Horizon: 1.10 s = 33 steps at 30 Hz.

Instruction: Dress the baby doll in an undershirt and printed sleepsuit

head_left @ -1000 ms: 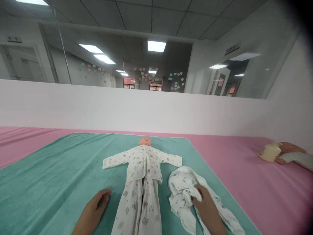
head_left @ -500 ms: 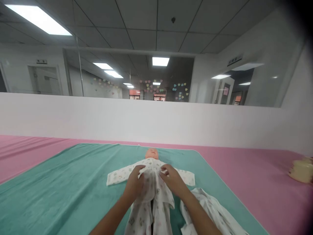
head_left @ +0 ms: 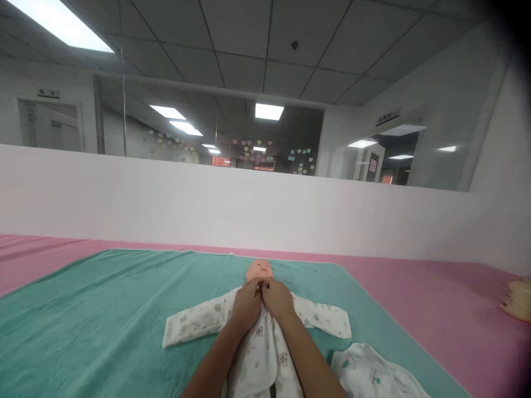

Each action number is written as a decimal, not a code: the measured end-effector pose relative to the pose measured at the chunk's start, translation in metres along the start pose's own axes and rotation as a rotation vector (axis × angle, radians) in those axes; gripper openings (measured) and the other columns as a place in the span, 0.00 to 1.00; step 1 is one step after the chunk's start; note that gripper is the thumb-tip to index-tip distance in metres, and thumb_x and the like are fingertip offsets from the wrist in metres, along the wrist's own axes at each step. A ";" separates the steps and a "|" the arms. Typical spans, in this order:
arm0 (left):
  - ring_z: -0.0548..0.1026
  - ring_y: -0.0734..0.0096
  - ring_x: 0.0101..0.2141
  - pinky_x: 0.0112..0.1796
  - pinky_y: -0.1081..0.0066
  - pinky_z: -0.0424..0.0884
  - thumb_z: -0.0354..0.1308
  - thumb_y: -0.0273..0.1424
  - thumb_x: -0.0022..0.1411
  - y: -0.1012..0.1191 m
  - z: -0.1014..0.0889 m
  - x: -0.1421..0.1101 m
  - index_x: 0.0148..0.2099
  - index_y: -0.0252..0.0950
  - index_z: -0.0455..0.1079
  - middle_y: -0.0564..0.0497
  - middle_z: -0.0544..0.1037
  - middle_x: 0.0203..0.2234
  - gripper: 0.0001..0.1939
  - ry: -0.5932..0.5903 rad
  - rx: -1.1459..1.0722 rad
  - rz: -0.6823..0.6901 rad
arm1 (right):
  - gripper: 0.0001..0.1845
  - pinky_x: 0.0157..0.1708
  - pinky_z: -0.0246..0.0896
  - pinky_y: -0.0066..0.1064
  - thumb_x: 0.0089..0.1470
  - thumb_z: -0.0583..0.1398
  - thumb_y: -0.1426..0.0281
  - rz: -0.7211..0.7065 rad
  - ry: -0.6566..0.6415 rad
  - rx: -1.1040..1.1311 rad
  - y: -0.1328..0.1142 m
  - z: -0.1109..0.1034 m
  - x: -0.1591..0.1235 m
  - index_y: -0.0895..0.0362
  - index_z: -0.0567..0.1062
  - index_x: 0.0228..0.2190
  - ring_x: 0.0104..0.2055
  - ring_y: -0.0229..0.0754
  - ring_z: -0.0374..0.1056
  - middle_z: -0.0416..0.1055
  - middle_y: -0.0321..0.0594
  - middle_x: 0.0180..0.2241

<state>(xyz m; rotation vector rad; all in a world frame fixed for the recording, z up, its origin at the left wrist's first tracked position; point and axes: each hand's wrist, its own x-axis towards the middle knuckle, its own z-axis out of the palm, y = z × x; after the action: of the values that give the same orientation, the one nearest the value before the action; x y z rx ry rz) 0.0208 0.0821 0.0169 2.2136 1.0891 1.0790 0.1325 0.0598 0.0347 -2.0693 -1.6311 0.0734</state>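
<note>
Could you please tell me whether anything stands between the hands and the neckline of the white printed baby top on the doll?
Nothing visible does: the bare left hand and bare right hand rest on the white printed baby top at its neckline.

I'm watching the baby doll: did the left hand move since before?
Yes. The left hand moved up, to just under the doll's head.

A teal towel [head_left: 83, 315] is spread over a pink mat [head_left: 418, 293], a cream-coloured container [head_left: 518, 299] is placed near the mat's right side, and paper hearts [head_left: 301, 160] are seen through a glass partition [head_left: 282, 127] above a white wall [head_left: 207, 210].
</note>
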 end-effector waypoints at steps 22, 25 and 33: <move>0.59 0.68 0.54 0.53 0.63 0.55 0.42 0.29 0.59 0.006 0.003 -0.043 0.48 0.48 0.67 0.57 0.66 0.52 0.19 0.032 0.210 0.186 | 0.20 0.27 0.44 0.28 0.52 0.50 0.70 -0.078 0.356 0.121 0.011 0.007 -0.061 0.50 0.59 0.48 0.34 0.40 0.65 0.67 0.39 0.40; 0.56 0.67 0.56 0.54 0.61 0.54 0.42 0.27 0.58 0.005 0.002 -0.057 0.48 0.46 0.68 0.57 0.63 0.54 0.19 0.026 0.205 0.171 | 0.13 0.25 0.41 0.28 0.54 0.49 0.70 -0.137 0.386 0.045 0.013 0.005 -0.076 0.50 0.64 0.42 0.31 0.38 0.63 0.66 0.37 0.37; 0.55 0.66 0.56 0.55 0.58 0.52 0.42 0.29 0.59 0.007 -0.002 -0.070 0.50 0.47 0.67 0.55 0.62 0.56 0.20 0.012 0.119 0.150 | 0.07 0.24 0.44 0.27 0.55 0.50 0.65 -0.236 0.439 0.114 0.016 0.003 -0.100 0.55 0.64 0.33 0.30 0.37 0.61 0.62 0.37 0.34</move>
<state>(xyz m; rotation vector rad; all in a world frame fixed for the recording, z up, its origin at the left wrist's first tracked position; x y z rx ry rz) -0.0043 0.0218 -0.0082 2.4187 1.0295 1.1161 0.1176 -0.0341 -0.0002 -1.6490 -1.5368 -0.3371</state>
